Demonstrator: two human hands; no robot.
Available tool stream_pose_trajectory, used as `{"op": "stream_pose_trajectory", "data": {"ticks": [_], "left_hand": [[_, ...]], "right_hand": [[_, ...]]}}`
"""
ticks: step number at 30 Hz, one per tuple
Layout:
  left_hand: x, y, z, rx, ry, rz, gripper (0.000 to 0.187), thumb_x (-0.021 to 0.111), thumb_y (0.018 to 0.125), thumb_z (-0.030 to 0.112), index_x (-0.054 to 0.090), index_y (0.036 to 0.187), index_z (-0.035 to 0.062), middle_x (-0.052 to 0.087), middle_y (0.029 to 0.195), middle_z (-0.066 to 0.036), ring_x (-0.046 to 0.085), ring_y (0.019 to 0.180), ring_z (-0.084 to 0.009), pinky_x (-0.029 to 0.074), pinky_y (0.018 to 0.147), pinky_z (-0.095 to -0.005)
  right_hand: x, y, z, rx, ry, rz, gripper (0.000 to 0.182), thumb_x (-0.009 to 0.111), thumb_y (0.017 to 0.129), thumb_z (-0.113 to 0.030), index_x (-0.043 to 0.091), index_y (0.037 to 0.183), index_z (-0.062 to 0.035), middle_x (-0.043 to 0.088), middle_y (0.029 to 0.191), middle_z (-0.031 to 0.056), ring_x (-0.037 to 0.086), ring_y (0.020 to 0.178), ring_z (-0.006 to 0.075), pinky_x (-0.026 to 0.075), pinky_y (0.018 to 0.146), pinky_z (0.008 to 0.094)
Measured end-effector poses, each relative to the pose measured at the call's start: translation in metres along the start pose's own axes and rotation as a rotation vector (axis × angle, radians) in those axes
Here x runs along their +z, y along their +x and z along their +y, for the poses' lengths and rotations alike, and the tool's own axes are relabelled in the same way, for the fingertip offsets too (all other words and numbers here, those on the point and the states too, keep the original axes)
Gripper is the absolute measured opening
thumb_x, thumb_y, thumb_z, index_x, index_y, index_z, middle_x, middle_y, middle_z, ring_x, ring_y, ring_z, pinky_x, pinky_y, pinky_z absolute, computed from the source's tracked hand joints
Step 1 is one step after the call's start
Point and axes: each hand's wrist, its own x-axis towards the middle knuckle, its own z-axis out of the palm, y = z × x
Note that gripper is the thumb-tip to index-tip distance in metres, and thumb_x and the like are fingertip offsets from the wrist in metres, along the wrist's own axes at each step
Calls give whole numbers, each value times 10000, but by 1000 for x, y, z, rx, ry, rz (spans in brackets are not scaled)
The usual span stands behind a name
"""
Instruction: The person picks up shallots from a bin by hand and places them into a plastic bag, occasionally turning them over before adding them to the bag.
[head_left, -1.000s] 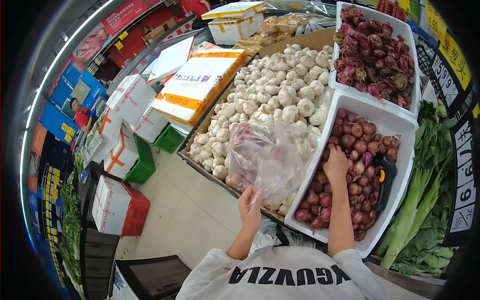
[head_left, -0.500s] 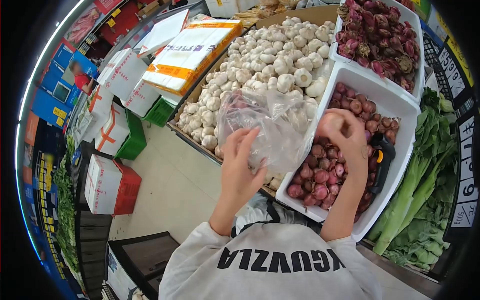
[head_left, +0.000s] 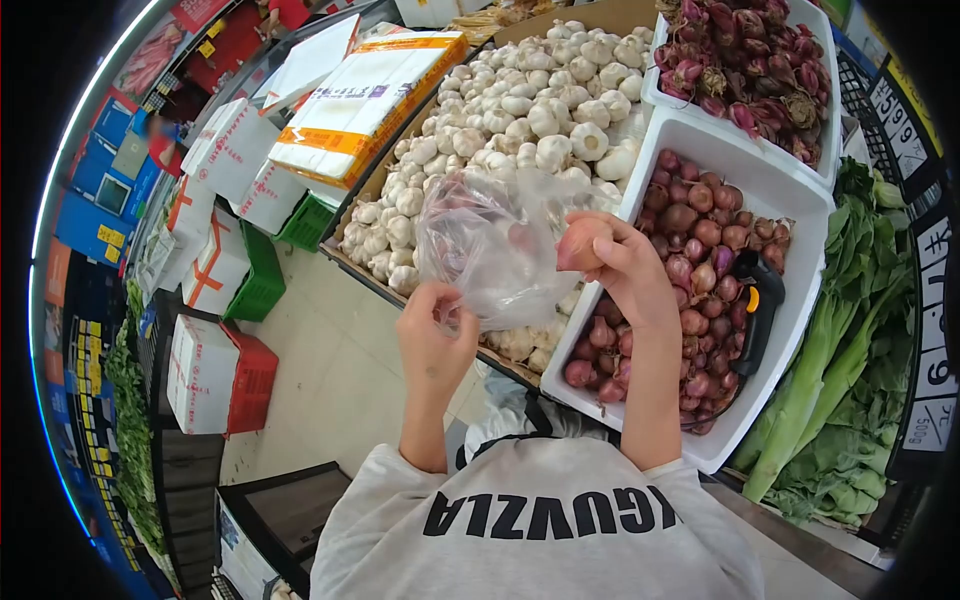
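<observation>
Head view. A single shallot [head_left: 580,246] lies in the fingertips of the right hand [head_left: 632,268], near the right side of a clear plastic bag [head_left: 490,250]. The left hand [head_left: 437,322] pinches the bag's near edge; reddish shapes show through the film. The bag lies over heaped garlic bulbs [head_left: 545,118]. To the right, a white foam box [head_left: 775,405] contains loose shallots [head_left: 705,232] and a black handle-shaped object [head_left: 762,315]; leafy greens [head_left: 845,320] lie beyond. Good handling, as judged here, calls for a light grip that spares the papery skin, and for thin film held by its rim, the mouth spread wide.
</observation>
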Motion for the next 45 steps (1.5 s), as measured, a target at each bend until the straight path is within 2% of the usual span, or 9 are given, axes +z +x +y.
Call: {"op": "stream_pose_trajectory", "data": {"ticks": [7, 13, 19, 22, 27, 30, 34, 39, 45], "left_hand": [[-13, 1, 1, -190, 239, -123, 160, 583, 708, 59, 462, 630, -11, 473, 617, -74, 421, 521, -139, 350, 480, -237], [-8, -4, 1, 259, -74, 266, 188, 464, 805, 65, 423, 628, 13, 472, 706, -52, 408, 659, -108, 320, 592, -228], [-2, -18, 1, 52, -818, 28, 208, 415, 868, 213, 427, 734, 54, 464, 760, -30, 409, 648, -113, 357, 631, -251], [3, -18, 11, -157, -1160, 19, 194, 410, 873, 240, 432, 793, 65, 456, 744, -29, 424, 658, -113, 371, 623, -262], [-5, -4, 35, -529, -1189, 290, 161, 361, 892, 196, 404, 809, 65, 440, 657, 2, 387, 555, -62, 362, 551, -195], [-6, -5, 4, -387, -1268, 57, 166, 345, 898, 202, 410, 814, 75, 415, 631, 29, 348, 502, -38, 309, 460, -184], [-4, -2, -12, -317, -1203, 65, 107, 470, 847, 169, 420, 845, 74, 368, 564, 57, 289, 453, -23, 231, 406, -195], [-8, 7, 7, -111, -114, -167, 352, 680, 616, 57, 478, 903, 34, 284, 492, 86, 229, 439, -30, 194, 404, -207], [4, 9, -8, -135, -268, -193, 151, 525, 796, 136, 598, 859, 19, 293, 515, 81, 245, 469, -17, 178, 430, -180]], "right_hand": [[1, 4, 13, 43, -4, 3, 427, 584, 713, -270, 500, 1015, 20, 541, 832, 16, 486, 682, 64, 376, 562, 196], [0, 6, 33, -45, -674, 164, 306, 589, 673, -244, 567, 857, -1, 567, 695, 65, 524, 627, 145, 416, 609, 259], [39, 18, 8, 46, -1149, 80, 237, 546, 628, -214, 553, 754, -13, 562, 698, 160, 551, 647, 287, 428, 591, 339], [38, 51, 28, -125, -1224, -251, 314, 609, 627, -203, 575, 867, -4, 579, 701, 125, 554, 628, 196, 430, 597, 288], [47, 102, 52, -288, -853, -206, 311, 608, 666, -228, 563, 877, -3, 587, 763, 107, 558, 688, 215, 440, 631, 306], [45, 118, 67, -398, -582, -175, 314, 601, 689, -256, 550, 883, -15, 578, 742, 100, 557, 700, 244, 439, 646, 324], [39, 103, 51, -448, -554, -258, 315, 583, 727, -224, 536, 970, -28, 570, 757, 73, 545, 704, 186, 434, 648, 295], [18, 59, -5, -98, -589, -118, 362, 559, 763, -205, 496, 1060, -7, 557, 879, 81, 529, 778, 133, 425, 701, 271], [-34, -11, -48, -214, -475, 117, 355, 518, 789, -96, 453, 1115, 29, 510, 1086, 123, 498, 980, 163, 384, 832, 253]]}}
